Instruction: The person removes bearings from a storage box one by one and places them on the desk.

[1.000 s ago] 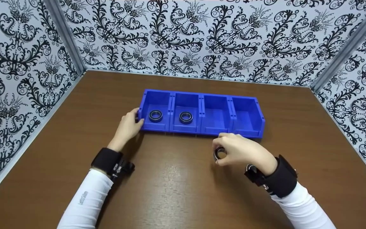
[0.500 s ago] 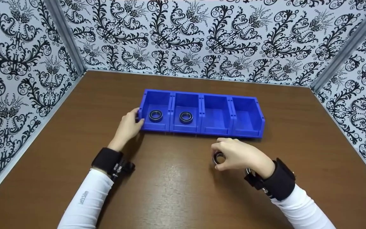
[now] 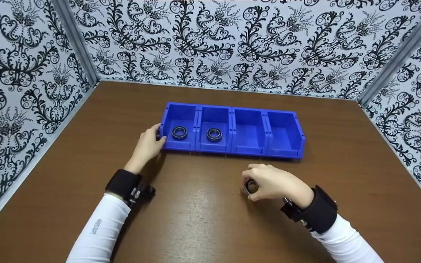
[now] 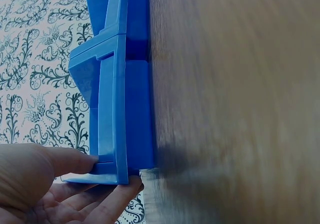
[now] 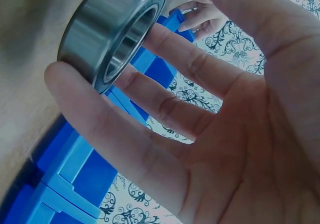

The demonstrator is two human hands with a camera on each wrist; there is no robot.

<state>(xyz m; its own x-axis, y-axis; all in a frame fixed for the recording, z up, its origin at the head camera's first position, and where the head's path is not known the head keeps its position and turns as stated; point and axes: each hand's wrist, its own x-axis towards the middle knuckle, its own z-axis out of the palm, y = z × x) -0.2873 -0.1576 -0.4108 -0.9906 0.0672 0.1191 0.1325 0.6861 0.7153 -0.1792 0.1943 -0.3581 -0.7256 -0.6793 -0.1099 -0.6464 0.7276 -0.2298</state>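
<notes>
In the head view my left hand [image 3: 147, 146] grips the left end of a row of blue storage bins [image 3: 212, 147]. The left wrist view has its thumb [image 4: 75, 160] on the inner side of the end wall, fingers beneath. One ball bearing [image 3: 179, 138] lies flat in the leftmost bin and another bearing [image 3: 214, 139] in the bin beside it. In front of the right half of the row, my right hand [image 3: 276, 182] pinches a third bearing [image 5: 97, 31] between thumb and fingers, tilted on edge above the table. The two right bins hold nothing.
The bins stand on a brown wooden table [image 3: 192, 226]. Patterned white-and-black panels [image 3: 210, 44] enclose its back and sides, joined by grey metal posts [image 3: 75, 40]. Each wrist wears a black strap with a small camera [image 3: 146, 191].
My right hand, with the bearing, has drawn back from the bins toward the front of the table and slightly left. The left hand and the bins stay put.
</notes>
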